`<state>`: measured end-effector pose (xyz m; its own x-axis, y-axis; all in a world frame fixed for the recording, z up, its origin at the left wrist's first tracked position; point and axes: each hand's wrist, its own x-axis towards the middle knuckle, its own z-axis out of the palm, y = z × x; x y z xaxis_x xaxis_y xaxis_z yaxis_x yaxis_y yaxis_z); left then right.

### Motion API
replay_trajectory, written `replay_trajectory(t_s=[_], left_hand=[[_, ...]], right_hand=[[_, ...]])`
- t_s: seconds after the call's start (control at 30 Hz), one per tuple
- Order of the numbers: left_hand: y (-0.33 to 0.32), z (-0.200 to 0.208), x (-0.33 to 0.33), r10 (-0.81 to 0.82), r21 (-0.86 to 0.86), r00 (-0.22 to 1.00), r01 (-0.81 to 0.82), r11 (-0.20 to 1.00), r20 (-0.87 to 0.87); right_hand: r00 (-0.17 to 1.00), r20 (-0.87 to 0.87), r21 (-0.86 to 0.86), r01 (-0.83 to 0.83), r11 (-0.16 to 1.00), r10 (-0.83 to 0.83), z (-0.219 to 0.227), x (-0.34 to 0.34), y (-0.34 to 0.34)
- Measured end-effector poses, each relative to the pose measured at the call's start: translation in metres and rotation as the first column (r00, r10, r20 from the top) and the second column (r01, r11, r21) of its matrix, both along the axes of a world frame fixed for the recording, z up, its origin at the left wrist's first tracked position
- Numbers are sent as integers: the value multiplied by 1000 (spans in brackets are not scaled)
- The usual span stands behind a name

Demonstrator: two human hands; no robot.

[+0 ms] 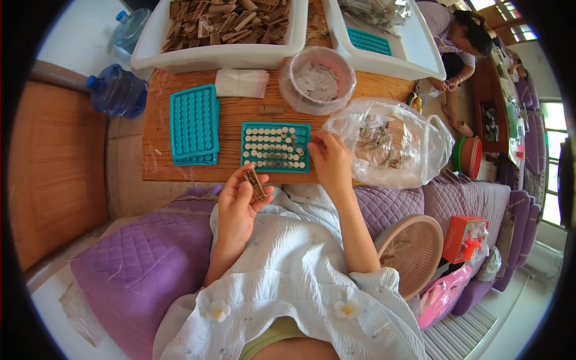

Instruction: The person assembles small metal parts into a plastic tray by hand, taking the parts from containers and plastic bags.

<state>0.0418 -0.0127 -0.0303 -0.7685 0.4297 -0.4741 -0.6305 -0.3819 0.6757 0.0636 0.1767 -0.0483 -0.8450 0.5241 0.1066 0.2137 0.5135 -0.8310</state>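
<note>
My left hand [235,203] is closed around a small brown rectangular case [256,185], tilted, its hollow side showing. It is just in front of the table edge. Beyond it, a teal tray [276,170] lies flat, bearing rows of small round white discs [264,147]; some near its right and front look silvery or dark. Over the tray's right edge is my right hand [332,159], thumb and forefinger bent together. Whatever is between those fingertips is too small or hidden to make out. A single brown piece [271,110] lies behind the tray.
Stacked teal trays [193,123] and a white packet [242,83] lie on the table. A lined tub [318,81] holds grey pieces. At right is a transparent bag [414,141]. Behind stand a bin [222,58] of brown pieces and another white bin [396,65]. Another person [459,39] sits back right.
</note>
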Motion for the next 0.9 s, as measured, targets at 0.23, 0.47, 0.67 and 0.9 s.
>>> replay_trajectory(t_s=[0.23, 0.47, 0.67, 0.9], left_hand=[[-3, 3, -5, -279, -75, 960, 277, 958, -17], [-1, 7, -10, -315, -31, 949, 315, 948, 23], [-2, 4, -11, -223, -2, 975, 223, 975, 4], [-2, -1, -14, -193, 22, 981, 192, 981, 27]], right_hand=[[977, 131, 290, -202, 935, 171, -1, -7, -11], [968, 165, 256, -226, 940, 188, 2, -13, -14], [989, 123, 107, -100, 989, 87, 2, -9, -8], [982, 112, 430, -185, 884, 151, 1, 0, -14]])
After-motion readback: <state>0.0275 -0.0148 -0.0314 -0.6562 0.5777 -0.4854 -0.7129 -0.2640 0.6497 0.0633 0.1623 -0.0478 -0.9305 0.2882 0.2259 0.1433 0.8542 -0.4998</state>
